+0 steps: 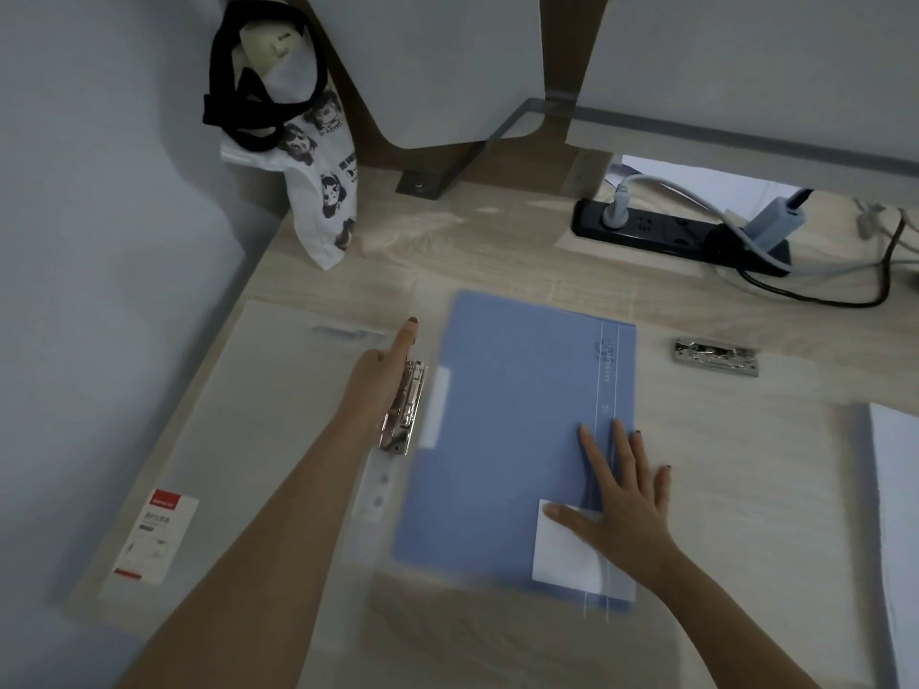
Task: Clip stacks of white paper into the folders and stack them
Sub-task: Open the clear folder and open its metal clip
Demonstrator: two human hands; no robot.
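Note:
A closed blue folder [512, 440] lies in the middle of the desk, with a white label [562, 559] at its near right corner. My right hand [621, 499] lies flat on that corner, fingers spread, the thumb on the label. My left hand [383, 385] is at the folder's left edge and holds a metal clip [405, 407], index finger stretched forward. A second metal clip [716, 357] lies loose on the desk to the right. A stack of white paper [895, 489] shows at the right edge.
A clear plastic sleeve [233, 440] with a red-topped label [154, 539] covers the desk's left side. A black power strip [666, 231] with plugs and cables sits at the back right. A printed tote bag [318, 191] hangs at the back left corner.

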